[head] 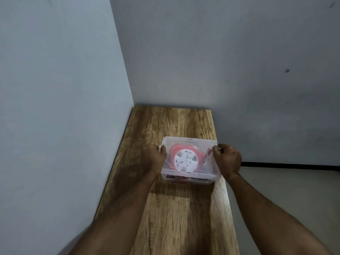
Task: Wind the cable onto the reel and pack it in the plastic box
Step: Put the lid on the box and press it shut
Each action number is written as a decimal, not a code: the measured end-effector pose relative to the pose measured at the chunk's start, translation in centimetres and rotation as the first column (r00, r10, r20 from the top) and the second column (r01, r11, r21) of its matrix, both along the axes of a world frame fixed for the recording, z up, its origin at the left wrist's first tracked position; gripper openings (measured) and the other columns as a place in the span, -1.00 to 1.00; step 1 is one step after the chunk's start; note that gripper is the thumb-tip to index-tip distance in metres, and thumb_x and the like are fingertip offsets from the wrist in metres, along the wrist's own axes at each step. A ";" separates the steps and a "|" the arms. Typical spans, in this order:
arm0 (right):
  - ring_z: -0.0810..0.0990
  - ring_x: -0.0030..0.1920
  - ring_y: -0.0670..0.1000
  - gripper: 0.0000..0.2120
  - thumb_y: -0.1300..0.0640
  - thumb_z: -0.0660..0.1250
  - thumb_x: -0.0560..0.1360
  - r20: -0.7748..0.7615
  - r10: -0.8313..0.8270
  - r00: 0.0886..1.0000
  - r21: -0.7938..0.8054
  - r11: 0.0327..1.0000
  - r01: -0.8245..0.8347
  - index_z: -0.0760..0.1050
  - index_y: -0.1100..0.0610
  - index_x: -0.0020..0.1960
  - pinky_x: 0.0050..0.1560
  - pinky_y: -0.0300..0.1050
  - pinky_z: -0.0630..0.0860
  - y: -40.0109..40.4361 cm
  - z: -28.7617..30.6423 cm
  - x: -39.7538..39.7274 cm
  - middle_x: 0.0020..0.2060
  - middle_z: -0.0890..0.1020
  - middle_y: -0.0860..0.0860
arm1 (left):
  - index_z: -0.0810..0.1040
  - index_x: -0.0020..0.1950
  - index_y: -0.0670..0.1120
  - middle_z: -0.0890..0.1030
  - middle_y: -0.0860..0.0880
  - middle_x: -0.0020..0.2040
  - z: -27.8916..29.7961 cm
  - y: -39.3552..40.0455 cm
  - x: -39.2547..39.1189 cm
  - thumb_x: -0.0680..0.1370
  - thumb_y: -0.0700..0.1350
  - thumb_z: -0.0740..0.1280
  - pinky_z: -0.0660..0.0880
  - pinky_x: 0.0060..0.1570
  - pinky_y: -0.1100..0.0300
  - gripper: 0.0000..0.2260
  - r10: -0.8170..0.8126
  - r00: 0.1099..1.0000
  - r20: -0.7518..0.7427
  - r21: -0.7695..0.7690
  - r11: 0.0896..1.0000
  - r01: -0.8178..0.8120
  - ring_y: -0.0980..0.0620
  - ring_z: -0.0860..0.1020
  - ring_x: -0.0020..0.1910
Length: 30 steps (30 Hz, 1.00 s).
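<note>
1. The task looks almost finished: the red cable reel (pixel 185 159) lies flat inside the clear plastic box (pixel 189 176), and the translucent lid (pixel 191 144) covers it.
2. What remains, I judge, is only to press the side clips closed, if they are not closed already; this I cannot tell.
3. The left hand (pixel 153 159) and the right hand (pixel 228 160) each grip one side of the box with curled fingers.
4. I count one box, one reel, one lid, two hands, on one wooden table (pixel 176 208).
</note>
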State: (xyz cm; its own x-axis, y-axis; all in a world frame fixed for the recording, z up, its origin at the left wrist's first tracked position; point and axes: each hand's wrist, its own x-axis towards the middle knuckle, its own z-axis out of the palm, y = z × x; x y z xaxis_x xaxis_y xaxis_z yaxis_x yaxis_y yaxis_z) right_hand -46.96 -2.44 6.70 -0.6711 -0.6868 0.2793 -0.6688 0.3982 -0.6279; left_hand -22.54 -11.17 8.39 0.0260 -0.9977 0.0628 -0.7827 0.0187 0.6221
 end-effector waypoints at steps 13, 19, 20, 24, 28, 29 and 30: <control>0.64 -0.27 0.08 -0.64 -0.06 0.16 0.64 0.090 0.059 0.994 0.075 0.995 -0.066 0.67 0.11 0.02 -0.27 -0.05 0.60 -0.1 -2.1 -0.1 -0.24 0.69 0.06 | 0.63 0.14 -0.16 0.70 -0.12 0.00 -0.6 0.4 -0.7 0.70 0.10 0.13 0.62 -0.05 0.07 -0.60 -0.064 0.995 0.078 0.065 0.996 0.059 -0.06 0.66 -0.07; 0.65 -0.18 0.09 -0.65 -0.04 0.15 0.67 0.117 0.040 0.992 0.086 0.995 -0.050 0.66 0.09 0.14 -0.22 -0.12 0.56 -1.2 -1.7 0.5 -0.13 0.71 0.07 | 0.57 0.28 -0.17 0.67 -0.13 0.15 -0.3 -0.8 -0.5 0.73 0.06 0.10 0.57 0.07 0.14 -0.61 -0.123 0.981 0.149 0.105 0.989 0.108 -0.09 0.65 0.08; 0.65 -0.19 0.09 -0.64 -0.04 0.15 0.67 0.116 0.042 0.992 0.082 0.995 -0.051 0.66 0.09 0.15 -0.20 -0.10 0.58 -1.4 -1.7 0.6 -0.14 0.71 0.08 | 0.57 0.28 -0.17 0.67 -0.13 0.15 -0.2 -1.0 -0.3 0.73 0.06 0.10 0.55 0.05 0.17 -0.61 -0.135 0.977 0.167 0.111 0.987 0.117 -0.08 0.65 0.07; 0.65 -0.17 0.13 -0.66 -0.03 0.16 0.67 0.106 0.044 0.993 0.086 0.995 -0.053 0.66 0.11 0.13 -0.17 -0.05 0.59 -2.5 -1.5 1.0 -0.13 0.71 0.11 | 0.57 0.23 -0.13 0.68 -0.11 0.10 -0.7 -2.3 0.9 0.71 0.13 0.08 0.59 0.01 0.18 -0.58 -0.153 0.967 0.202 0.106 0.985 0.134 -0.04 0.65 -0.01; 0.62 -0.19 0.09 -0.65 -0.02 0.17 0.67 0.071 0.033 0.997 0.088 0.995 -0.039 0.66 0.13 0.15 -0.17 -0.11 0.54 -3.2 -1.2 1.7 -0.11 0.71 0.12 | 0.44 0.38 -0.13 0.61 -0.12 0.25 -0.5 -2.6 1.8 0.69 0.11 0.16 0.54 0.22 0.16 -0.60 -0.209 0.883 0.421 -0.025 0.970 0.242 -0.03 0.61 0.13; 0.63 -0.17 0.11 -0.64 -0.03 0.17 0.67 0.079 0.019 0.997 0.097 0.995 -0.027 0.67 0.15 0.14 -0.16 -0.10 0.54 -3.2 -1.2 1.8 -0.11 0.71 0.13 | 0.37 0.45 -0.16 0.56 -0.16 0.33 -0.3 -2.4 1.5 0.68 0.10 0.18 0.49 0.29 0.14 -0.56 -0.233 0.841 0.489 -0.082 0.947 0.310 -0.06 0.58 0.22; 0.65 -0.17 0.13 -0.60 -0.07 0.16 0.66 0.094 0.002 0.996 0.117 0.993 -0.013 0.67 0.16 0.10 -0.15 -0.08 0.57 -3.2 -1.1 1.8 -0.12 0.71 0.13 | 0.32 0.50 -0.17 0.50 -0.19 0.39 -0.2 -2.3 1.0 0.67 0.10 0.21 0.45 0.33 0.10 -0.51 -0.233 0.811 0.537 -0.151 0.919 0.364 -0.10 0.54 0.29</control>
State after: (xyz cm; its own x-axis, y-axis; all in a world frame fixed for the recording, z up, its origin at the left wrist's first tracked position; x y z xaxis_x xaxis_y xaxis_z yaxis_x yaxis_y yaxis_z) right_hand -45.14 -5.66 5.57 -0.6849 -0.7165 0.1323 -0.6126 0.4679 -0.6371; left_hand -21.51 -13.43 8.18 -0.3709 -0.9030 0.2167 -0.9128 0.3974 0.0937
